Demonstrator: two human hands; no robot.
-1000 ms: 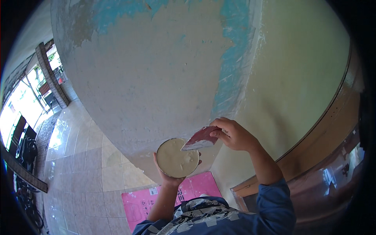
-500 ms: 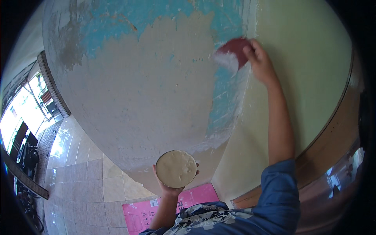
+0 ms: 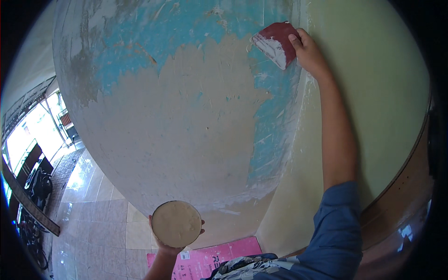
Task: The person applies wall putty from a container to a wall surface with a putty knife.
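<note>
Raised high, my right hand (image 3: 307,57) grips a dark red scraper (image 3: 284,37) with white filler along its edge, held against the wall near the inside corner. The wall (image 3: 196,121) has a broad pale skim over patchy turquoise paint (image 3: 140,32). Low in the view, my left hand (image 3: 165,246) holds a round container of beige putty (image 3: 176,223) from underneath, fingers wrapped round its rim.
A pale green wall (image 3: 368,84) adjoins on the right, beside brown woodwork (image 3: 396,210). A pink board (image 3: 219,252) lies at the wall's foot. Tiled floor (image 3: 95,219) runs leftward toward a dark motorbike (image 3: 37,184) and a bright open entrance (image 3: 30,121).
My right hand has swung the scraper up from beside the container to high on the wall. My left hand and container have moved left and down in view.
</note>
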